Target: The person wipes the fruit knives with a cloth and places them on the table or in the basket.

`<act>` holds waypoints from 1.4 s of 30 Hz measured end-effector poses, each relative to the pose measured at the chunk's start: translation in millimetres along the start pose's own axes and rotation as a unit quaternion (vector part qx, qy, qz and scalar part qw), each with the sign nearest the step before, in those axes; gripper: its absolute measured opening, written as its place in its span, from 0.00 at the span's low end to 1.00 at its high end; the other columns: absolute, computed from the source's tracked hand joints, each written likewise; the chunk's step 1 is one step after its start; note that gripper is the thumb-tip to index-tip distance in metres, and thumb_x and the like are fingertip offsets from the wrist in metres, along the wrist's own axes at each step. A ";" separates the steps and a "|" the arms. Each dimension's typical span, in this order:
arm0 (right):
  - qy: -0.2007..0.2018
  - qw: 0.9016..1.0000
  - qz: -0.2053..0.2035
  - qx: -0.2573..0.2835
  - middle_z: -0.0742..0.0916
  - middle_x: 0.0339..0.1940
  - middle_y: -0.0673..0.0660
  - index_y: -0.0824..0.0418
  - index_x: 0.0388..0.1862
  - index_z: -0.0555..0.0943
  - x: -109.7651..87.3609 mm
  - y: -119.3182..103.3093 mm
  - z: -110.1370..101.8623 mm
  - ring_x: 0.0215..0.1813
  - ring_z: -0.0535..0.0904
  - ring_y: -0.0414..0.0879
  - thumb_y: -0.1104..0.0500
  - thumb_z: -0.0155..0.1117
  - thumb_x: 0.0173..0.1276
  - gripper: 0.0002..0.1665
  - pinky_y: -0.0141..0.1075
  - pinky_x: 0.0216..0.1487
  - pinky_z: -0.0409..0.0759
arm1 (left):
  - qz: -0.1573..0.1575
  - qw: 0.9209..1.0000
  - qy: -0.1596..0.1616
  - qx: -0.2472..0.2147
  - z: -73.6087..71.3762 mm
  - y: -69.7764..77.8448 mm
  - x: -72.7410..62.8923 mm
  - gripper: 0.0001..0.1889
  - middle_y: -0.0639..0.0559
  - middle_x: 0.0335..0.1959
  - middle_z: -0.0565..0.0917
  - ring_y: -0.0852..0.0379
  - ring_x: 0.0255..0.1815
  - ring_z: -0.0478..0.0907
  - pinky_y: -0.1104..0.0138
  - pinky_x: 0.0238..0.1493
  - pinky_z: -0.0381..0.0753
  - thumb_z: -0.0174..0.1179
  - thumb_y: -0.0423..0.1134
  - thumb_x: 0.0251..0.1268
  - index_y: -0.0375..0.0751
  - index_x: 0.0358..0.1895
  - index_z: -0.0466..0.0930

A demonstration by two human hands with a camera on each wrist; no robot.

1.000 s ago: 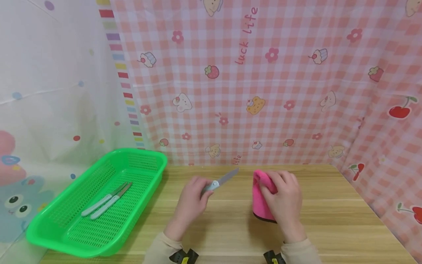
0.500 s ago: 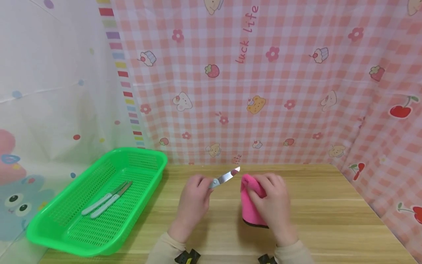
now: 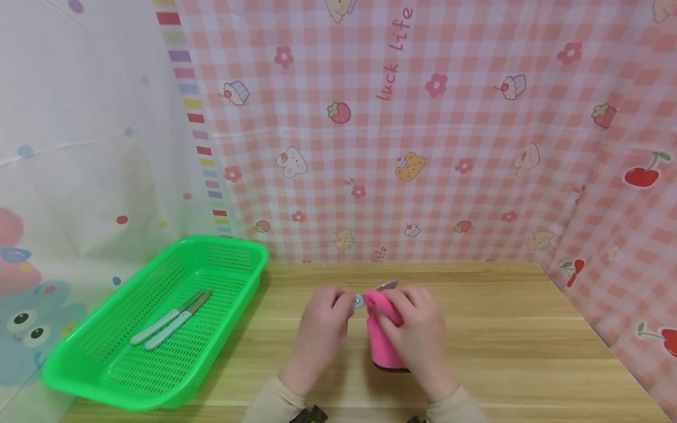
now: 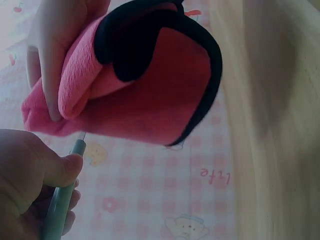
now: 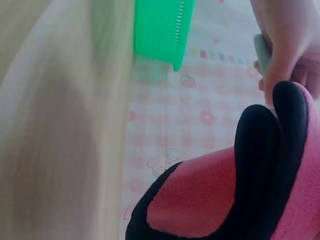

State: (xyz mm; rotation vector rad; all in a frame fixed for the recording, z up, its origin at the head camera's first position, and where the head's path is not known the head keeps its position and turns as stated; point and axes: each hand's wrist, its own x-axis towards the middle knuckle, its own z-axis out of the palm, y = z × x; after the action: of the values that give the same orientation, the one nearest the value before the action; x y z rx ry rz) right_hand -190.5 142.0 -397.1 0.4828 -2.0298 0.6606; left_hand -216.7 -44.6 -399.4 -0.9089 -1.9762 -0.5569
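In the head view my left hand (image 3: 325, 326) grips a small knife (image 3: 358, 302) by its pale handle, blade pointing up and to the right. My right hand (image 3: 420, 329) holds a folded pink cloth (image 3: 384, 343) with black edging. The cloth's top fold overlaps the middle of the blade, and only the tip shows beyond it. From the left wrist, the thumb lies along the pale green handle (image 4: 62, 200), and the blade is mostly hidden by the cloth (image 4: 150, 110). The right wrist view shows the cloth's black edging (image 5: 257, 155) close up.
A green plastic basket (image 3: 211, 352) stands on the left of the wooden table (image 3: 508, 352). Inside it lie two similar knives (image 3: 169, 329) with pale handles. A pink checked curtain (image 3: 370, 135) hangs behind the table.
My right hand has moved left with the cloth, bringing it to the blade. My left hand has shifted slightly right with the knife. The basket and its knives stay put.
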 end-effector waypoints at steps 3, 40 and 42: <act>-0.005 1.000 0.000 -0.005 0.82 0.33 0.54 0.58 0.38 0.86 -1.7 -0.6 2.8 0.36 0.77 0.50 0.57 0.79 0.50 0.16 0.44 0.35 0.76 | 0.007 1.000 0.000 0.001 1.3 2.9 -0.1 0.10 0.46 0.33 0.77 0.50 0.33 0.76 0.63 0.35 0.79 0.67 0.23 0.53 0.34 0.38 0.81; 0.064 0.993 0.060 -0.080 0.83 0.32 0.59 0.62 0.38 0.86 0.7 28.6 -6.6 0.35 0.77 0.56 0.63 0.82 0.47 0.18 0.47 0.29 0.76 | 0.013 1.000 0.012 -0.011 4.3 7.3 -1.4 0.09 0.47 0.33 0.77 0.52 0.32 0.75 0.64 0.33 0.79 0.67 0.25 0.51 0.36 0.36 0.80; 0.061 0.992 0.069 -0.083 0.83 0.33 0.59 0.62 0.38 0.86 1.6 30.4 -8.6 0.36 0.77 0.56 0.63 0.82 0.47 0.18 0.47 0.30 0.76 | 0.020 1.000 0.021 -0.009 4.9 6.5 -1.4 0.09 0.47 0.33 0.77 0.52 0.32 0.75 0.64 0.32 0.78 0.67 0.25 0.50 0.36 0.35 0.79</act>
State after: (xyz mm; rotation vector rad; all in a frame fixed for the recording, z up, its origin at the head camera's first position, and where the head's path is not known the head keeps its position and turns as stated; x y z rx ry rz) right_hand -203.0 170.9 -399.9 0.2007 -1.9941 0.5817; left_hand -213.7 -37.7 -402.9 -0.9378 -1.9135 -0.5688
